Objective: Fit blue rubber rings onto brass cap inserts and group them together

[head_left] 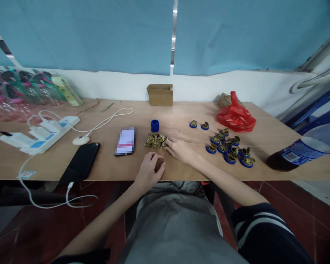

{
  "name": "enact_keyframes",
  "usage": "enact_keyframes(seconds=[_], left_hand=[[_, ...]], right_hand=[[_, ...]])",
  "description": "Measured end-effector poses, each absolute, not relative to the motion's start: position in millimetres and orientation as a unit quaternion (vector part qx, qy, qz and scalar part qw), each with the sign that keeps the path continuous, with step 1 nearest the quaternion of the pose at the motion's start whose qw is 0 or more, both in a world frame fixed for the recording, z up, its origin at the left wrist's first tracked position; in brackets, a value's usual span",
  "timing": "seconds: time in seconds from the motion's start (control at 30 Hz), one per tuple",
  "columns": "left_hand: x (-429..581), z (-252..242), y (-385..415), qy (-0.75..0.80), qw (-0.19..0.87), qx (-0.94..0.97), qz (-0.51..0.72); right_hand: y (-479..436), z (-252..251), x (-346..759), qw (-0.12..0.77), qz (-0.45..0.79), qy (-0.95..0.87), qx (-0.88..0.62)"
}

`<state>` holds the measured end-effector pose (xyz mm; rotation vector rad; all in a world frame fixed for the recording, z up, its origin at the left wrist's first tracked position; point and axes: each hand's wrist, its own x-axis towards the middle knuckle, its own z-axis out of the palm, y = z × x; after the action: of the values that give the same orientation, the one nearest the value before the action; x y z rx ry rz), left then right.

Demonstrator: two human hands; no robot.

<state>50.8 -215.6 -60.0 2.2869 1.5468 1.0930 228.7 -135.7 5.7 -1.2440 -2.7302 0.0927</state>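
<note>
A pile of brass-coloured round metal pieces [154, 140] lies at the middle of the table. From the right, my right hand [180, 150] reaches to the pile's edge, thumb and fingertips closed on one of the pieces. My left hand [150, 169] rests at the table's front edge, just below the pile. Its fingers are loosely curled, the thumb apart from them, and nothing shows in between. Behind the pile stands a short stack of blue rings [154, 125]. To the right sits a group of brass pieces with raised lids on blue rings [223, 147].
A phone with a lit screen [125, 141] and a black phone [81, 161] lie left, near a white power strip [51, 135] with cables. A cardboard box [161, 95] stands at the back. Rightward are a red plastic bag [236, 116] and a large bottle [294, 156] lying tilted.
</note>
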Motion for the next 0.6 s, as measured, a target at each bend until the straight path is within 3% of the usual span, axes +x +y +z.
enact_keyframes(seconds=[0.6], left_hand=[[51, -62, -215, 0.511, 0.076, 0.769, 0.377]], right_hand=[[-146, 34, 273, 0.137, -0.057, -0.882, -0.447]])
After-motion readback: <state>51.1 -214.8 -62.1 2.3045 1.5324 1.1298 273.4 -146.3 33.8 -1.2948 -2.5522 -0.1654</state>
